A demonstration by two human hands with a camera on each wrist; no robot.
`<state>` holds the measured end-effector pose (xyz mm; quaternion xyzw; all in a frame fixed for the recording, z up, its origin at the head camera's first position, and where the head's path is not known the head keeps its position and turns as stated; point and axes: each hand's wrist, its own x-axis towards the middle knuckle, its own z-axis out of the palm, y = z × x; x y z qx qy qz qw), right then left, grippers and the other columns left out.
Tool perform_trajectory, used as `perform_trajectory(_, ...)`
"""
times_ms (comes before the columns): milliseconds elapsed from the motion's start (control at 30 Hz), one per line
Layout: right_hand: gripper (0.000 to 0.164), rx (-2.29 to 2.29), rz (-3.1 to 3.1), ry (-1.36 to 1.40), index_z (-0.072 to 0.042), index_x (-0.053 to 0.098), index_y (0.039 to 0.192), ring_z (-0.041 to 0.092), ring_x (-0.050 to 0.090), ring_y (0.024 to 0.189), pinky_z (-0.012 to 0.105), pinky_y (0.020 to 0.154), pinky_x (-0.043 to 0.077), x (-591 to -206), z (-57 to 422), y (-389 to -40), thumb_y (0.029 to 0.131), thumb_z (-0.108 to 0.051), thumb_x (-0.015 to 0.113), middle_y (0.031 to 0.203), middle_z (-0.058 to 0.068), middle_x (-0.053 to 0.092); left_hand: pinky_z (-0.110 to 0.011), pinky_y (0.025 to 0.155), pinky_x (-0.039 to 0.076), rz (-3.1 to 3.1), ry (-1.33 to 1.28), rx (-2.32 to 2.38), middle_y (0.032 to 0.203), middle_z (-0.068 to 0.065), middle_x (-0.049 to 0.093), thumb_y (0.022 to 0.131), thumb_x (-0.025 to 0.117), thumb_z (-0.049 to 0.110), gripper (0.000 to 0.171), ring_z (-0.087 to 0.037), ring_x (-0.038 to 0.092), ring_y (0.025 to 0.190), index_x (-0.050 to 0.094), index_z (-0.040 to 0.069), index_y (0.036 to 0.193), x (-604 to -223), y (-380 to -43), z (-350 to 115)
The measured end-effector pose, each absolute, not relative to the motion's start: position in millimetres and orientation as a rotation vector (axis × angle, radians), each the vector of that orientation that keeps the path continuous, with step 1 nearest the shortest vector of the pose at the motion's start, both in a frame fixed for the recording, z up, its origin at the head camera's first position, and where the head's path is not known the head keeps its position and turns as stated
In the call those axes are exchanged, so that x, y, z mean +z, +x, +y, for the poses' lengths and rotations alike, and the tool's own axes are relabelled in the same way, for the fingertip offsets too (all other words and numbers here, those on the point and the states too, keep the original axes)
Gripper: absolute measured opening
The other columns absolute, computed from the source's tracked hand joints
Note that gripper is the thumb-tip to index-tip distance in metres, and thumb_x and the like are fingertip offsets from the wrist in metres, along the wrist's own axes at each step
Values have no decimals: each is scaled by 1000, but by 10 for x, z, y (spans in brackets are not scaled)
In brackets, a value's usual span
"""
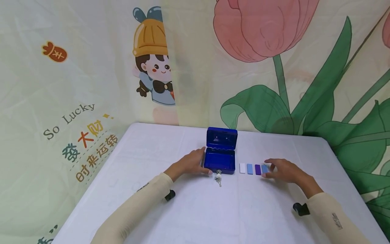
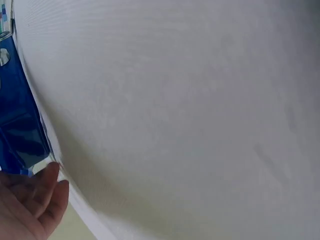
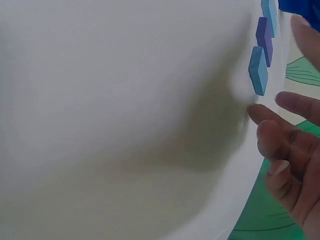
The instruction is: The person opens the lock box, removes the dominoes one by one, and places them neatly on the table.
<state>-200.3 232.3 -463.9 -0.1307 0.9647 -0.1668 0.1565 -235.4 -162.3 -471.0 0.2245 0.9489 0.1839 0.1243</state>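
A small blue metal box (image 1: 220, 162) stands on the white table, its lid (image 1: 221, 138) raised at the back and its inside bare. By the box's left side is my left hand (image 1: 195, 162), fingers along the side wall and thumb near the front corner. To the right of the box several small flat blocks lie in a row: white (image 1: 242, 168), light blue (image 1: 250, 169), purple (image 1: 258, 169) and another light blue block (image 1: 264, 169). My right hand (image 1: 283, 170) hovers around that last block, thumb and fingers spread; in the right wrist view the fingertips (image 3: 257, 111) stay apart from it.
A silver padlock-like piece with a key (image 1: 218, 177) sits at the front of the box. White cloth covers the table (image 1: 195, 217). Behind it hangs a printed curtain (image 1: 195, 67) with a tulip and a cartoon figure.
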Motion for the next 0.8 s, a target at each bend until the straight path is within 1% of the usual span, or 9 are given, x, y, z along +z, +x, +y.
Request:
perform_trajectory(100,83,-450,2830,-397,-4,57,138,35,62,109,58,92,53,-4649,2332,-1951,83,-64,70,110,12,69,-51,114,41,2833,606,433,155,-21,42,74,74,72,120,-36,44,141,23,3,159,-4670,-2312,-1647)
perform_trajectory(167,86,-433,2876,-397,-3,57,138,38,62,112,60,91,53,-4646,2343,-1907,83,-68,67,114,15,69,-51,115,40,2868,603,389,156,-20,41,74,71,75,121,-36,43,142,24,4,158,-4656,-2295,-1667)
perform_trajectory(267,88,-420,2930,-392,-3,58,138,42,61,117,62,91,53,-4639,2357,-1833,83,-72,64,123,20,66,-53,116,38,2913,644,350,157,-18,40,73,68,80,120,-36,41,142,27,5,158,-4655,-2278,-1710)
perform_trajectory(400,87,-401,3007,-389,-4,58,138,45,57,122,65,88,53,-4642,2379,-1741,84,-71,64,136,25,58,-56,115,37,2980,705,275,161,-15,35,73,63,84,119,-36,39,144,28,8,158,-4628,-2246,-1781)
perform_trajectory(500,88,-374,3068,-376,-6,56,140,48,52,127,71,87,50,-4634,2395,-1675,83,-73,63,143,26,52,-58,115,34,3019,717,250,163,-13,31,74,62,84,118,-36,36,146,28,10,159,-4588,-2203,-1837)
perform_trajectory(600,91,-325,3124,-371,-8,55,142,49,49,130,73,87,48,-4622,2415,-1611,82,-76,61,147,25,48,-59,117,30,3048,710,251,164,-13,28,76,63,80,114,-36,32,148,27,11,159,-4552,-2142,-1902)
perform_trajectory(800,93,-185,3243,-442,-8,56,141,49,50,127,69,92,48,-4588,2490,-1467,79,-77,63,149,25,46,-61,118,27,3109,697,252,164,-14,28,80,62,77,107,-37,31,148,30,12,159,-4504,-2010,-2054)
